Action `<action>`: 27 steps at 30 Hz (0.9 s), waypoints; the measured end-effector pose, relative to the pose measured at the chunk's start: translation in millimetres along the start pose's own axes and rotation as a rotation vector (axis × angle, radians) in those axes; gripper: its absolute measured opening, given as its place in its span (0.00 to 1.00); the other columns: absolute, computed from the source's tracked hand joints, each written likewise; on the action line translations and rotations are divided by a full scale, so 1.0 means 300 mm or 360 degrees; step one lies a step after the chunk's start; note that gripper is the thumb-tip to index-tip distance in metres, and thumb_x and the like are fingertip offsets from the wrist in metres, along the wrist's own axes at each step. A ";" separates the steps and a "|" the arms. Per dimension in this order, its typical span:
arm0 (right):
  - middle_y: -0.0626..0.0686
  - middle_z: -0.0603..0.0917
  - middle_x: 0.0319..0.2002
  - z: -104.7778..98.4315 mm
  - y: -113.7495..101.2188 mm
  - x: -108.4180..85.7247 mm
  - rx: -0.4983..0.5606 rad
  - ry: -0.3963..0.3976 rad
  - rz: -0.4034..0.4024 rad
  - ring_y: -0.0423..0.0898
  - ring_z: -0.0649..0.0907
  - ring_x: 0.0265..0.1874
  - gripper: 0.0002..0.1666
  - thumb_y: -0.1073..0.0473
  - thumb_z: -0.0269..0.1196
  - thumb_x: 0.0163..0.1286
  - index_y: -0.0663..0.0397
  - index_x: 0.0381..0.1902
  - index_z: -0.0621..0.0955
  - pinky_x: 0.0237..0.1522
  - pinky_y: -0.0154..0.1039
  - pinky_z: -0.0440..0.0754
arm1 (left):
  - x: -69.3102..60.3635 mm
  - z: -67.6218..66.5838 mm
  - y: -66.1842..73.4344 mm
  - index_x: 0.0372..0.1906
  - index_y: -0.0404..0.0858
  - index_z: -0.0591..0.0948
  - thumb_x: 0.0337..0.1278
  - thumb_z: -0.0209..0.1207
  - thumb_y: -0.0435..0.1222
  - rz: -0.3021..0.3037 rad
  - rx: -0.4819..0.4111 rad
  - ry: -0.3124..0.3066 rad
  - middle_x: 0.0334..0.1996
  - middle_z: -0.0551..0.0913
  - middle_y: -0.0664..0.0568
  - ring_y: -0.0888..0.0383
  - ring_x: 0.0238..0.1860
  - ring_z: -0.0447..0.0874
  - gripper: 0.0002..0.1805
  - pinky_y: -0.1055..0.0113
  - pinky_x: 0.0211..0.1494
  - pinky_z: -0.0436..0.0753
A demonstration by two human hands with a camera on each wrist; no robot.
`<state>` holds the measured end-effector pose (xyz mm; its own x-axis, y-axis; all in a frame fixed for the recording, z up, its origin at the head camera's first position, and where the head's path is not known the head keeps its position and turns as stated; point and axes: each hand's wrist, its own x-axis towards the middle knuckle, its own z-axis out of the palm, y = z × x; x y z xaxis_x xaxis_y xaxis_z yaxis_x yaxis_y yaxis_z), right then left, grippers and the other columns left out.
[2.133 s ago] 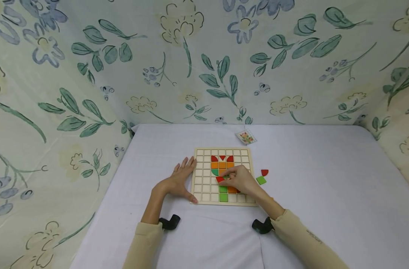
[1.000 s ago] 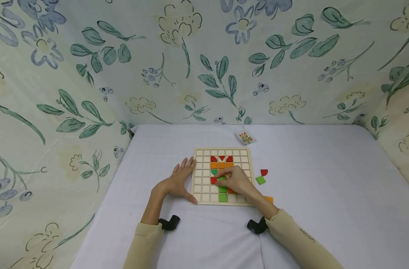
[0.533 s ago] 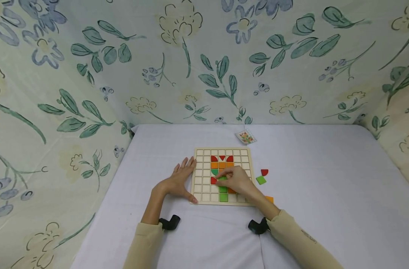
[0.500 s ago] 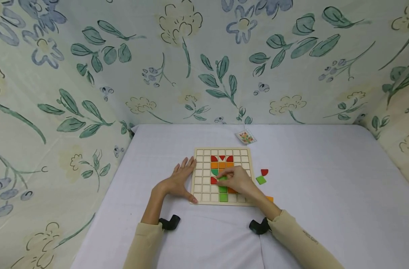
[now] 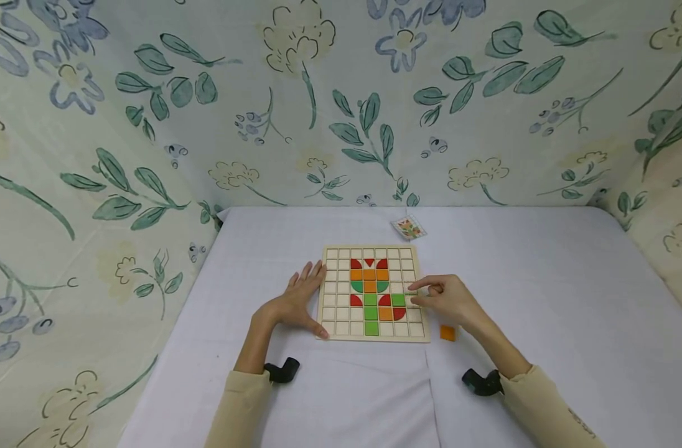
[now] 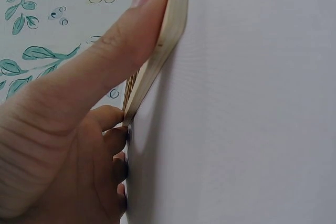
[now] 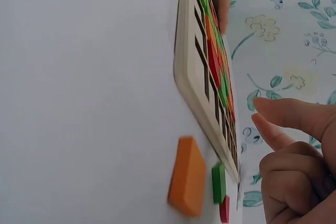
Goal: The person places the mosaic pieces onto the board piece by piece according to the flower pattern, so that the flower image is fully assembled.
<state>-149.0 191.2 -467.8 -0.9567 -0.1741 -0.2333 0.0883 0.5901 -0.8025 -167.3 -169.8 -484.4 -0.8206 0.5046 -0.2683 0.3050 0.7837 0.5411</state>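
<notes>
On the table lies a wooden grid board (image 5: 341,316) carrying red, orange and green tiles in a flower pattern. A red tile (image 5: 356,301) sits in a cell left of the green stem. My left hand (image 5: 298,303) rests at the board's left side, thumb near the front-left corner and the other fingers spread along the edge. Over the board's right edge is my right hand (image 5: 450,302); its thumb and index finger stand apart with nothing between them, the other fingers bent. A loose green tile (image 7: 218,183) and red piece (image 7: 224,209) show in the right wrist view, hidden by that hand in the head view.
An orange tile (image 5: 447,333) lies on the white cloth right of the board's front corner. A small pattern card (image 5: 409,228) lies behind the board. Flowered fabric (image 5: 341,143) rises behind the table. A black wrist device (image 5: 483,382) is on the right forearm.
My right hand has let go of the red tile, which stays in its cell, and has moved right to the board's right edge. The left hand keeps its place.
</notes>
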 end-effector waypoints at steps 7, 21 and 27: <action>0.44 0.58 0.17 -0.106 0.078 -0.042 0.0003 0.0001 0.0057 0.41 0.61 0.21 0.24 0.54 0.73 0.65 0.58 0.56 0.86 0.24 0.36 0.59 | -0.002 0.000 -0.006 0.84 0.37 0.39 0.28 0.85 0.55 0.0019 -0.0011 -0.0003 0.86 0.33 0.46 0.44 0.86 0.24 0.83 0.42 0.87 0.34; 0.45 0.60 0.18 -0.172 0.209 -0.096 0.0067 -0.0259 0.0122 0.40 0.64 0.21 0.26 0.53 0.75 0.62 0.56 0.57 0.86 0.30 0.36 0.64 | 0.003 -0.002 -0.003 0.84 0.37 0.39 0.28 0.85 0.55 0.0015 -0.0001 -0.0001 0.86 0.33 0.46 0.44 0.86 0.24 0.83 0.43 0.87 0.34; 0.45 0.58 0.18 -0.181 0.237 -0.096 0.0076 -0.0421 0.0103 0.39 0.63 0.24 0.26 0.57 0.77 0.59 0.56 0.55 0.87 0.33 0.37 0.63 | 0.002 0.001 -0.004 0.84 0.38 0.39 0.27 0.85 0.55 0.0010 -0.0006 0.0002 0.86 0.33 0.47 0.45 0.86 0.24 0.84 0.43 0.87 0.34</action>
<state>-130.2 281.0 -488.2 -0.8433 -0.3409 -0.4155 0.1661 0.5700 -0.8047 -167.8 -170.3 -485.4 -0.8192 0.5091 -0.2641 0.3084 0.7793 0.5456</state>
